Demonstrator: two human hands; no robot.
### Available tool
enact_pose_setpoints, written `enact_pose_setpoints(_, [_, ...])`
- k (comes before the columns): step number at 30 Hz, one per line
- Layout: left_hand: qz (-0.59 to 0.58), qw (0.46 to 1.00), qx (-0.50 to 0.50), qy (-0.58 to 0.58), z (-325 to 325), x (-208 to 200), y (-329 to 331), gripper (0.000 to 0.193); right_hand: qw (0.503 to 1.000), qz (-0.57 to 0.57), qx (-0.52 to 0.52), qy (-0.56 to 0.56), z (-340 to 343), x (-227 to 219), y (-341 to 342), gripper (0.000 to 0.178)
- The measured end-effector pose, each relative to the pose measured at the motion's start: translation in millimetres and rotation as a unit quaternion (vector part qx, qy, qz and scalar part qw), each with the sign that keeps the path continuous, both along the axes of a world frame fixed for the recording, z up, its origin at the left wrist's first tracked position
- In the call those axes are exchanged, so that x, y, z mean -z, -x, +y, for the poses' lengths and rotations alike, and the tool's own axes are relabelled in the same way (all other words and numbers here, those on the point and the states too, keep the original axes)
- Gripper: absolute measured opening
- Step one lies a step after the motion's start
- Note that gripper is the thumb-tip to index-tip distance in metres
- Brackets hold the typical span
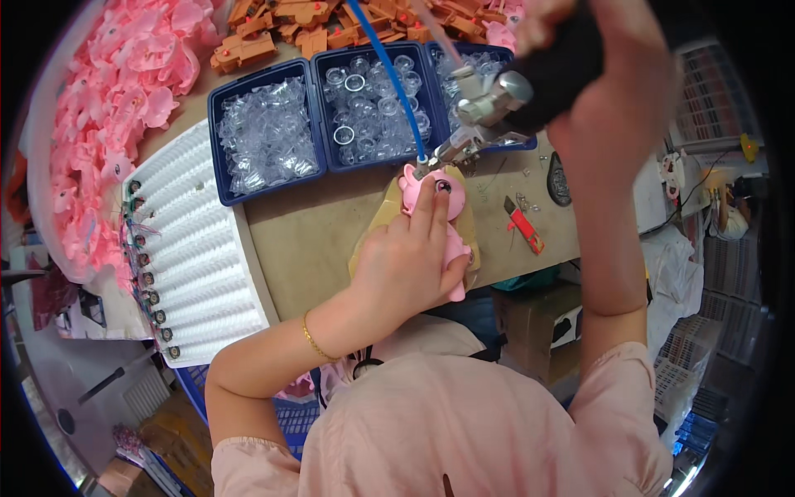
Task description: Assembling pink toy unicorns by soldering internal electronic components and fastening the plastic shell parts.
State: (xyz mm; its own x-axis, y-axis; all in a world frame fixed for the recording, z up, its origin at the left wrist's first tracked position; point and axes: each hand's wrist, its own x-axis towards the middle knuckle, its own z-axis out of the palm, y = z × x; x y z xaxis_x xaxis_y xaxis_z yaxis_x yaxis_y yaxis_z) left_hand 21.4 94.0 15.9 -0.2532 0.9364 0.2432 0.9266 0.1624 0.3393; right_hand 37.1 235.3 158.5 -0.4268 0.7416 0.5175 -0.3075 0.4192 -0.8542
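A pink toy animal [456, 242] with a printed eye lies on a yellowish pad [385, 217] at the middle of the bench. My left hand [402, 263] holds it down, index and middle fingers stretched over the head, thumb against the body. High at the right, my right hand [614, 103], partly blurred, is wrapped round the black grip of a power screwdriver [507, 93]. Its silver metal nose slants down to the top of the toy's head, where a blue hose [396, 79] joins the tip. The exact contact point is too small to make out.
Dark blue bins [214, 137] of clear plastic parts line the back. Left stand a white ridged tray [195, 248] with small wired round parts and a heap of pink toy shells [108, 124]. Brown parts [302, 15] lie behind. A red utility knife [526, 230] lies right.
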Motion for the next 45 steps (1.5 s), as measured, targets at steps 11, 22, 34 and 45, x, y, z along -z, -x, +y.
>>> enact_pose_setpoints(11, [0.051,0.998,0.037,0.022,-0.8,3.9,7.4,0.058,0.979,0.024,-0.025,-0.201,14.2,-45.5,-47.6,0.047])
enact_pose_setpoints(22, [0.085,0.995,0.016,-0.040,-0.8,11.2,8.5,0.046,0.999,0.007,0.045,-0.003,-17.1,-16.1,-47.8,0.034])
enact_pose_setpoints(34, [0.023,1.000,0.009,-0.004,-3.9,11.9,11.4,0.041,0.998,0.036,0.003,-0.046,-28.0,-37.2,-51.4,0.042])
enact_pose_setpoints(45, [0.003,0.999,0.048,-0.025,-5.7,14.3,14.0,0.041,0.998,0.043,-0.042,-0.004,-50.3,-24.4,-72.2,0.045])
